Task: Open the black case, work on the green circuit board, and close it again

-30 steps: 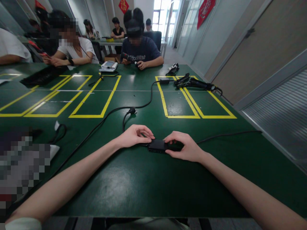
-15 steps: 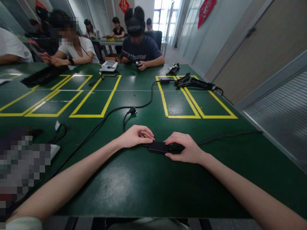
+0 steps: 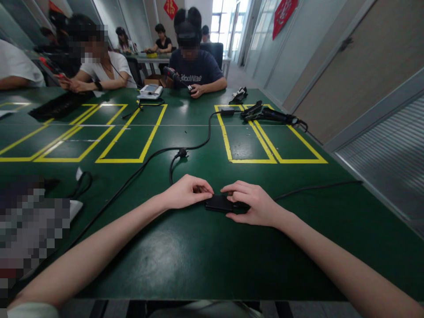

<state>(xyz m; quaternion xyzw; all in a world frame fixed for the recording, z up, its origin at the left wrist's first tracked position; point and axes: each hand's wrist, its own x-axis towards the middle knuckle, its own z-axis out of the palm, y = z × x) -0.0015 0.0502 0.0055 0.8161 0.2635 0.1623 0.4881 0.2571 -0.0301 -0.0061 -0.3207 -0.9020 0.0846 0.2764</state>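
Note:
A black power adapter (image 3: 219,203) lies on the green table in front of me, a cable leaving each end. My left hand (image 3: 190,191) is closed at its left end, thumb and fingertips pinched together on the corner where the cable enters. Around the right end, my right hand (image 3: 253,203) has its fingers apart: the forefinger reaches past the back edge and the thumb lies by the front edge. Its palm hangs over the right-hand cable (image 3: 318,187). Behind my left hand, a black plug (image 3: 182,153) rests on the table, its cord running under that hand.
A long black cable (image 3: 155,153) crosses the green table (image 3: 205,260) to a bundle of dark gear (image 3: 271,115) at the far right. Yellow tape rectangles (image 3: 253,161) mark the surface. A white device (image 3: 150,92) stands near co-workers opposite. Blurred items lie at left.
My right hand's fingers have loosened and spread, the forefinger lifting and stretching left over the adapter. My left hand has shifted slightly right and down. The adapter has hardly moved.

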